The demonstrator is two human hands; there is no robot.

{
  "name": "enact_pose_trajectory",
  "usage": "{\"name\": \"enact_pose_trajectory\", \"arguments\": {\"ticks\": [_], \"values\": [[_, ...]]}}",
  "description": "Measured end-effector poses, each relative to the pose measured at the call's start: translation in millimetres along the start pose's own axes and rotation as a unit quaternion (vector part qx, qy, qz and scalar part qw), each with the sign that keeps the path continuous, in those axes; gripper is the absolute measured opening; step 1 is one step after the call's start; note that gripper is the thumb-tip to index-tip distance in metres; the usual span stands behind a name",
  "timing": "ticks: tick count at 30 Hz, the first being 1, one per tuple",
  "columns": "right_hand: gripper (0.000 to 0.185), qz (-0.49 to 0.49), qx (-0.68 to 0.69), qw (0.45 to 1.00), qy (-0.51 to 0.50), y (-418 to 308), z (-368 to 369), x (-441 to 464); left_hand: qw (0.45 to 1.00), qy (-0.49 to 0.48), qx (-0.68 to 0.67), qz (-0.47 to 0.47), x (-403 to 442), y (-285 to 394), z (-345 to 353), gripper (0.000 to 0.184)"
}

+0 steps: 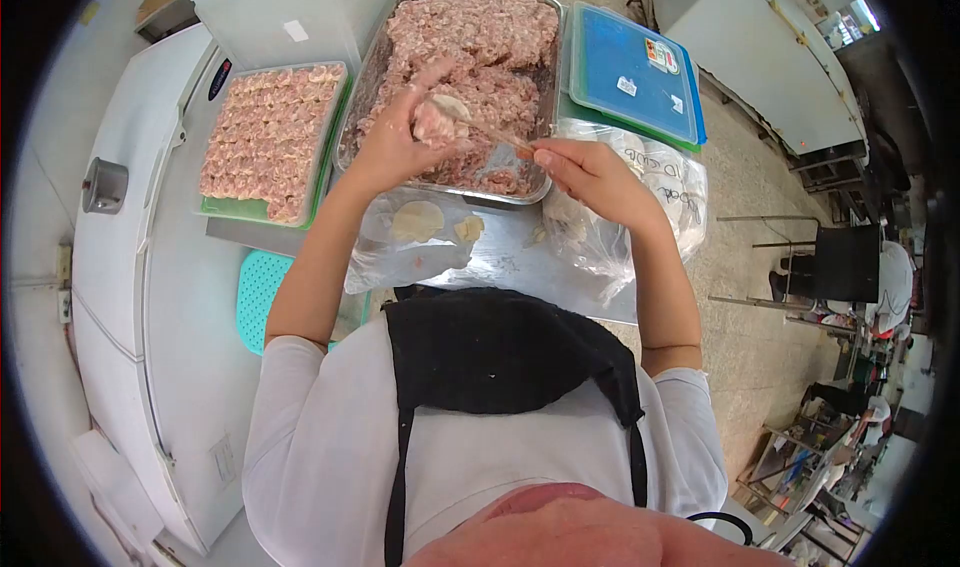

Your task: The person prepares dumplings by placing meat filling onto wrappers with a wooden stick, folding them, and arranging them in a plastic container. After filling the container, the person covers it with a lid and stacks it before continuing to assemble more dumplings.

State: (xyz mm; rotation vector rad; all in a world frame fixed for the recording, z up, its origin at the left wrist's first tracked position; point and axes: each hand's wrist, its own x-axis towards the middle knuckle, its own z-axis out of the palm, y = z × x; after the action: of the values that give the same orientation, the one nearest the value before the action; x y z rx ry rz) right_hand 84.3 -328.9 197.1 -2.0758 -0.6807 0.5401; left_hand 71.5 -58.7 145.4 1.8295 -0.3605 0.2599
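My left hand (392, 147) cups a dumpling (436, 125), a pale wrapper with pink minced meat in it, above the near side of a large metal tray (552, 77). Minced meat (470, 32) fills much of that tray, and bare metal shows near its front. In my right hand (590, 175) is the handle of a thin spatula (505, 139), pinched between fingers and thumb. Its far end reaches the dumpling; the tip is hard to make out. Loose round wrappers (417, 222) lie on plastic on the metal table (500, 257) below my hands.
To the left, a tray of finished dumplings (268, 142) stands in rows. A blue lid (635, 72) lies at the right, behind a plastic bag of wrapper stacks (640, 182). A turquoise perforated basket (262, 292) sits lower left. White freezers flank the area; people are farther right.
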Motion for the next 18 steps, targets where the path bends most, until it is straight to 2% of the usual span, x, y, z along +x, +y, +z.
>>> {"name": "enact_pose_trajectory", "arguments": {"ticks": [2, 4, 5, 7, 8, 10, 11, 12, 13, 15, 16, 17, 18], "values": [[0.034, -0.028, -0.024, 0.999, 0.003, 1, 2, -4, 0.999, -0.027, 0.023, 0.002, 2, -4, 0, 0.058], [0.032, -0.054, -0.047, 0.997, 0.007, 7, 7, -2, 0.990, -0.121, 0.014, -0.064, 5, -13, -5, 0.052], [0.032, -0.072, -0.041, 0.997, 0.006, 18, 11, 2, 0.991, -0.118, 0.016, -0.066, 5, -15, -7, 0.052], [0.032, -0.093, -0.034, 0.995, 0.000, 42, 14, 13, 0.970, -0.212, 0.114, -0.018, 11, 1, -10, 0.045], [0.032, -0.106, -0.041, 0.994, -0.009, 55, 14, 21, 0.970, -0.210, 0.117, -0.020, 8, 3, -8, 0.045], [0.031, -0.121, -0.047, 0.991, -0.018, 78, 10, 36, 0.950, -0.184, 0.231, -0.103, 2, 6, -3, 0.046], [0.031, -0.179, -0.112, 0.977, 0.021, 88, 6, 45, 0.949, -0.182, 0.234, -0.105, 0, -6, -2, 0.046], [0.032, -0.236, -0.176, 0.954, 0.061, 92, 3, 50, 0.962, -0.107, 0.205, -0.143, -2, -30, -2, 0.048], [0.032, -0.241, -0.175, 0.953, 0.060, 82, 6, 46, 0.968, -0.030, 0.174, -0.178, -3, -41, -2, 0.049], [0.028, -0.157, -0.285, 0.928, 0.179, 57, 23, 35, 0.973, -0.016, 0.156, -0.170, -7, -53, -5, 0.052], [0.025, -0.211, -0.245, 0.924, 0.202, 61, 37, 38, 0.977, -0.008, 0.135, -0.164, -8, -52, -6, 0.056], [0.025, -0.214, -0.245, 0.924, 0.200, 69, 44, 43, 0.977, -0.004, 0.136, -0.164, -7, -51, -9, 0.056], [0.025, -0.201, -0.243, 0.935, 0.165, 79, 51, 49, 0.964, -0.056, 0.143, -0.215, -4, -46, -11, 0.058]]}}
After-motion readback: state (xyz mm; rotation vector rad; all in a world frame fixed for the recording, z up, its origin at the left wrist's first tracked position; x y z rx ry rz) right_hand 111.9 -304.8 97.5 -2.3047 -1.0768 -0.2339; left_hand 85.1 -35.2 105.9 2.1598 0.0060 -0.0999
